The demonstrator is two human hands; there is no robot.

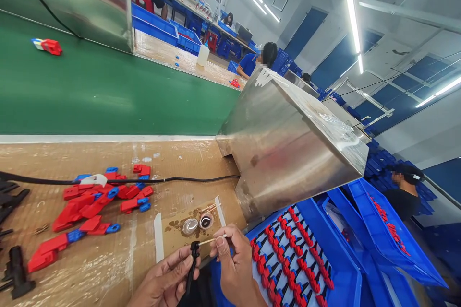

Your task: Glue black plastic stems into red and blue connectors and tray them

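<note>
My left hand [173,273] is closed round a slim black plastic part [192,268], held upright at the table's front edge. Between the thumb and fingers of my right hand [232,259] is a cotton swab [207,241], its far tip touching the top of the black part. Just beyond my hands, two small round dishes stand side by side: a clear one [190,226] and one with dark contents [206,221]. Wet brown stains surround them on a taped-down piece of cardboard [173,242]. More swabs [212,208] lie behind the dishes.
Red and blue plastic parts [90,206] lie loose at left, near black parts [16,271]. A black cable [194,179] crosses the table to a metal housing [288,153] over the green belt [126,96]. A blue crate [338,254] holds rows of parts at right. People sit further off.
</note>
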